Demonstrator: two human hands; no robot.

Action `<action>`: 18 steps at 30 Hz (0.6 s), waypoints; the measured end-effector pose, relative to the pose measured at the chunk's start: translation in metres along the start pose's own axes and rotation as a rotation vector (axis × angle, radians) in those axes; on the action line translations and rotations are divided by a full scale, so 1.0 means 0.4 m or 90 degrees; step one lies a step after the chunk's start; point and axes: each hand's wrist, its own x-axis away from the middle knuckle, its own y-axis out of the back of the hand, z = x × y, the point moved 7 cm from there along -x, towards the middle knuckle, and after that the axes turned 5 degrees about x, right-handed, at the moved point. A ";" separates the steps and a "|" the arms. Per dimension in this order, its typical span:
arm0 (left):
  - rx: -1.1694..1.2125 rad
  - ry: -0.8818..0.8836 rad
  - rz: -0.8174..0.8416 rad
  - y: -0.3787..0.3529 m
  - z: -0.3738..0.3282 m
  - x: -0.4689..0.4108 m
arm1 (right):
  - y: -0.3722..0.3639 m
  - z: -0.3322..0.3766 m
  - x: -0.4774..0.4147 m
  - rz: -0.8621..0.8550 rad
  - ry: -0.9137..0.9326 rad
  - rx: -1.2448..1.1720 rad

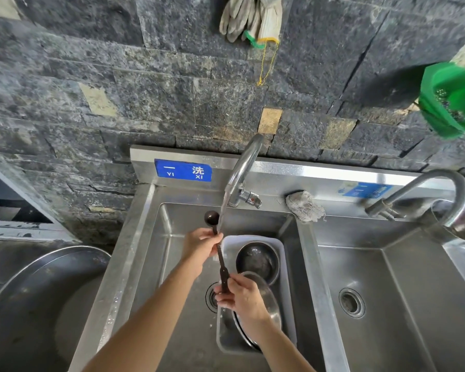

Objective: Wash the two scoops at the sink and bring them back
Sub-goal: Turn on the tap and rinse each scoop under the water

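Observation:
Over the left sink basin (pixel 151 253), my left hand (pixel 200 247) grips a dark scoop just below its round bowl (pixel 211 217), which sticks up past my fingers. A dark handle (pixel 222 267) runs from that hand down to my right hand (pixel 240 296), which pinches its lower end. Whether the bowl and handle belong to one scoop or two, I cannot tell. Water streams from the curved tap (pixel 243 167) onto the scoop beside my left fingers.
A grey tub (pixel 287 285) with metal bowls sits in the basin under my right hand, next to the drain (pixel 211 296). A cloth (pixel 304 206) lies on the ledge. A second basin (pixel 387 291) and tap (pixel 440 189) are at right, a large metal pan (pixel 38 304) at left.

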 end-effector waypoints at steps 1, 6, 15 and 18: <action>0.000 0.003 -0.003 0.000 0.012 0.008 | 0.005 -0.008 0.008 0.003 -0.009 -0.006; -0.028 0.022 -0.009 -0.019 0.070 0.049 | 0.042 -0.035 0.048 0.040 -0.032 -0.018; -0.020 0.059 -0.022 -0.174 0.152 0.122 | 0.256 -0.082 0.071 0.015 -0.042 -0.058; 0.006 0.087 0.003 -0.293 0.174 0.144 | 0.377 -0.096 0.075 0.001 -0.008 -0.047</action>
